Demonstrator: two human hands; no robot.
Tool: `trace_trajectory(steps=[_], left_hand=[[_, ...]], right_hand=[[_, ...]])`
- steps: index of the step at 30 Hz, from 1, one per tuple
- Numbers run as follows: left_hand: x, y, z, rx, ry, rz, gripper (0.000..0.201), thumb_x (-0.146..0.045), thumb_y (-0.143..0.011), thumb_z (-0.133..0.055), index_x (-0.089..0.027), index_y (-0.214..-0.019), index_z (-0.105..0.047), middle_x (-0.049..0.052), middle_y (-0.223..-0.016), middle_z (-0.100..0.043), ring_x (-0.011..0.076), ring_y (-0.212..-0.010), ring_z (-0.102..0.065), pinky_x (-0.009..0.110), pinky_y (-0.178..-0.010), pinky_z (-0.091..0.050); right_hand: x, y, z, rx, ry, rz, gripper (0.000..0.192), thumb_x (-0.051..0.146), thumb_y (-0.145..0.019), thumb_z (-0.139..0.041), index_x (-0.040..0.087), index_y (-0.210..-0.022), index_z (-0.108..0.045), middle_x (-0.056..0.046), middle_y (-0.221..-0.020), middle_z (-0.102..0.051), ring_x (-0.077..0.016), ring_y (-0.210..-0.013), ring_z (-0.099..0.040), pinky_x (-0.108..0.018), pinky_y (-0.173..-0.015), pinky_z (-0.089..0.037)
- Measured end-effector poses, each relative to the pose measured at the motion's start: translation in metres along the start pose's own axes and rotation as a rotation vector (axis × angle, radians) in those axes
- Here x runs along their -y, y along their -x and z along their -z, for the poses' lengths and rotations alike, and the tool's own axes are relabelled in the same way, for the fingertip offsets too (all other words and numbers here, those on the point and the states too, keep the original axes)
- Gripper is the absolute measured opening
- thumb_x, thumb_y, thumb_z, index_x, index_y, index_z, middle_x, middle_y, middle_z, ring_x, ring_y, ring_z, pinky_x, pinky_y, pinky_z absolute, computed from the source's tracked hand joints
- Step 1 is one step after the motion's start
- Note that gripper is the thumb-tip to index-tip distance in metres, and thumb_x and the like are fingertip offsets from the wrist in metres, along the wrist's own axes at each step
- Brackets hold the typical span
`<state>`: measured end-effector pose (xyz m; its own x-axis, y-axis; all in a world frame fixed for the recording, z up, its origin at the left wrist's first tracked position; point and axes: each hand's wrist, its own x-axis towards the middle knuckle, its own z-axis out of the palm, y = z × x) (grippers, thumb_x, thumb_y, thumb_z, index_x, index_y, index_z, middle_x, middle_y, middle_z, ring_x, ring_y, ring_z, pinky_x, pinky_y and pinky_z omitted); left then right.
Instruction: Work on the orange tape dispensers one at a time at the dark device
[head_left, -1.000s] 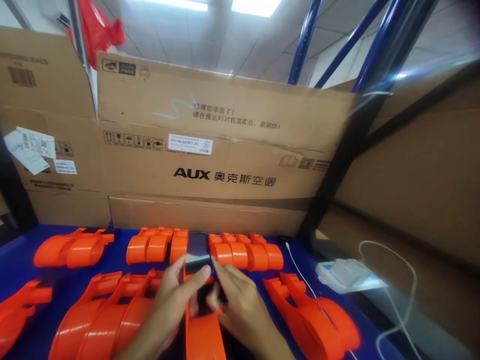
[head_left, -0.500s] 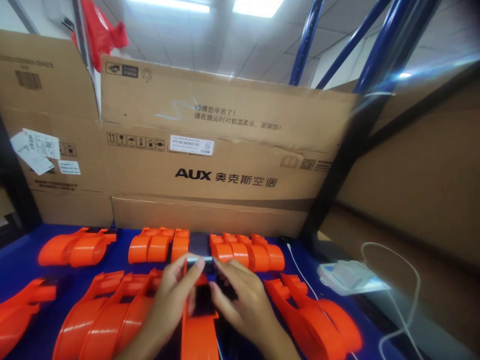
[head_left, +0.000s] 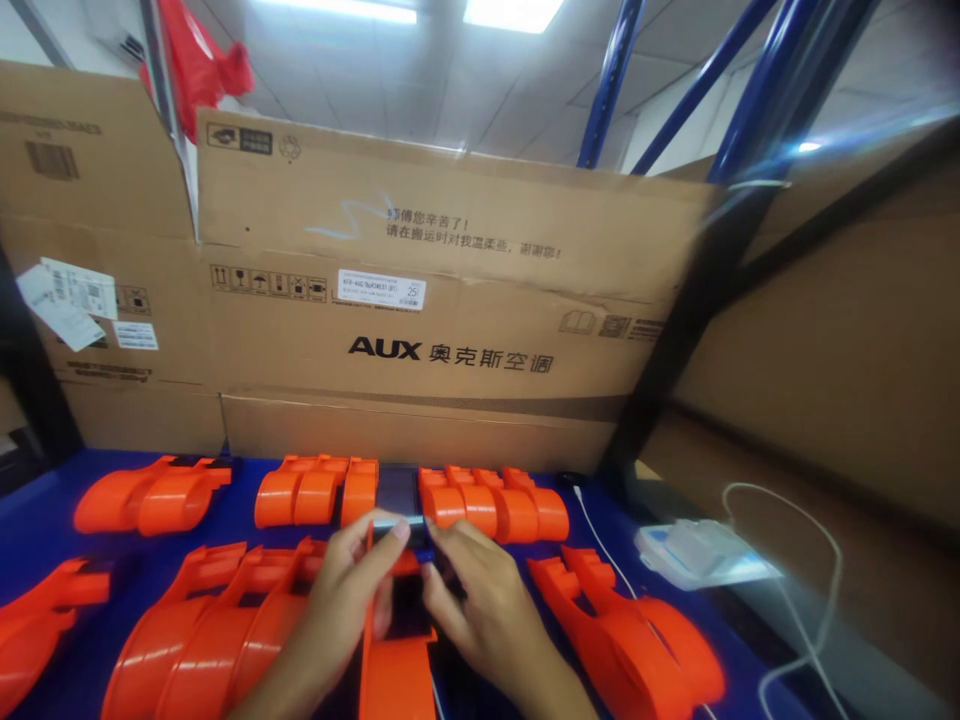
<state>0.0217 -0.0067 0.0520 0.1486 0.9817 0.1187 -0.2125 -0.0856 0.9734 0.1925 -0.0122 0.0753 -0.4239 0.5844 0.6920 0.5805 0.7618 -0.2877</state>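
Both hands, left and right, pinch a dark strip atop an orange shell. Cardboard boxes stand at twelve o'clock behind the blue bench; their contents are hidden.

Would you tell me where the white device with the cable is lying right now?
In the head view the white device lies at the right, beside the blue table, just right of the nearest orange housing.

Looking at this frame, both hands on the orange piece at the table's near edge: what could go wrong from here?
1. The left hand and right hand pinch a small dark part at the tip of the orange piece; fingertips crowd there, so it could slip or pinch.
2. Stacked orange shells lie against the left wrist and could be knocked.
3. The white cable runs close to the right hand and might snag.
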Motion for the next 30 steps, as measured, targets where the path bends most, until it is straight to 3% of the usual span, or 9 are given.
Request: trace_trajectory(steps=[4,8,12,16,20,24,27,30], left_hand=[[-0.001,-0.003,0.003,0.020,0.063,0.035,0.036,-0.055,-0.089,-0.063,-0.019,-0.091,-0.065,-0.009,-0.036,-0.041,0.0079,-0.030,-0.033,0.020,-0.036,-0.029],[-0.003,-0.013,0.013,0.091,0.180,0.107,0.040,-0.058,-0.083,-0.066,-0.018,-0.084,-0.062,-0.004,-0.040,-0.056,0.0077,-0.025,-0.034,0.020,-0.032,-0.030],[-0.005,-0.018,0.019,0.043,0.187,0.088,0.042,-0.059,-0.080,-0.068,-0.018,-0.081,-0.062,0.002,-0.044,-0.065,0.0081,-0.024,-0.036,0.021,-0.031,-0.032],[-0.013,-0.011,0.012,-0.068,0.154,0.061,0.040,-0.056,-0.084,-0.066,-0.016,-0.082,-0.066,0.000,-0.038,-0.058,0.0081,-0.027,-0.035,0.020,-0.033,-0.031],[-0.021,-0.001,0.005,-0.127,0.172,0.080,0.037,-0.053,-0.083,-0.070,-0.016,-0.087,-0.067,0.001,-0.043,-0.061,0.0078,-0.030,-0.036,0.020,-0.035,-0.031],[-0.018,0.001,0.001,-0.130,0.159,0.083,0.034,-0.051,-0.083,-0.070,-0.018,-0.088,-0.066,-0.006,-0.034,-0.048,0.0075,-0.030,-0.032,0.019,-0.036,-0.029],[-0.013,0.000,0.000,-0.088,0.128,0.076,0.037,-0.054,-0.084,-0.068,-0.018,-0.089,-0.064,-0.002,-0.044,-0.060,0.0059,-0.031,-0.032,0.019,-0.035,-0.027],[-0.009,-0.002,0.002,-0.047,0.109,0.098,0.040,-0.057,-0.084,-0.067,-0.018,-0.092,-0.063,-0.005,-0.042,-0.055,0.0070,-0.031,-0.036,0.019,-0.036,-0.028]], right_hand=[[0.004,-0.001,0.005,-0.013,-0.033,-0.017,0.016,0.016,-0.096,-0.049,0.018,-0.098,-0.064,-0.007,-0.081,-0.065,-0.0193,-0.067,-0.059,-0.029,-0.057,-0.048],[0.004,0.000,0.014,-0.196,-0.130,-0.157,0.028,0.018,-0.101,-0.040,0.020,-0.083,-0.061,-0.005,-0.075,-0.066,-0.0174,-0.065,-0.061,-0.027,-0.057,-0.046],[-0.008,0.000,0.019,-0.307,-0.041,-0.326,0.031,0.026,-0.100,-0.046,0.021,-0.071,-0.057,-0.001,-0.063,-0.060,-0.0170,-0.058,-0.057,-0.027,-0.053,-0.042],[-0.023,-0.001,0.022,-0.169,0.101,-0.421,0.024,0.024,-0.092,-0.056,0.021,-0.068,-0.057,0.000,-0.061,-0.060,-0.0177,-0.058,-0.058,-0.026,-0.053,-0.041],[-0.030,0.002,0.026,-0.040,0.246,-0.471,0.017,0.014,-0.079,-0.061,0.022,-0.064,-0.058,0.000,-0.061,-0.062,-0.0181,-0.058,-0.060,-0.025,-0.051,-0.038],[-0.030,0.002,0.026,-0.091,0.152,-0.468,0.015,0.015,-0.084,-0.056,0.021,-0.074,-0.065,-0.002,-0.073,-0.069,-0.0200,-0.066,-0.064,-0.027,-0.057,-0.046],[-0.021,0.000,0.023,-0.166,-0.036,-0.373,0.016,0.019,-0.092,-0.054,0.020,-0.092,-0.070,-0.004,-0.079,-0.071,-0.0201,-0.070,-0.065,-0.029,-0.061,-0.050],[-0.007,-0.002,0.019,-0.168,-0.166,-0.235,0.025,0.023,-0.095,-0.057,0.022,-0.118,-0.068,-0.005,-0.085,-0.070,-0.0185,-0.070,-0.063,-0.029,-0.061,-0.052]])
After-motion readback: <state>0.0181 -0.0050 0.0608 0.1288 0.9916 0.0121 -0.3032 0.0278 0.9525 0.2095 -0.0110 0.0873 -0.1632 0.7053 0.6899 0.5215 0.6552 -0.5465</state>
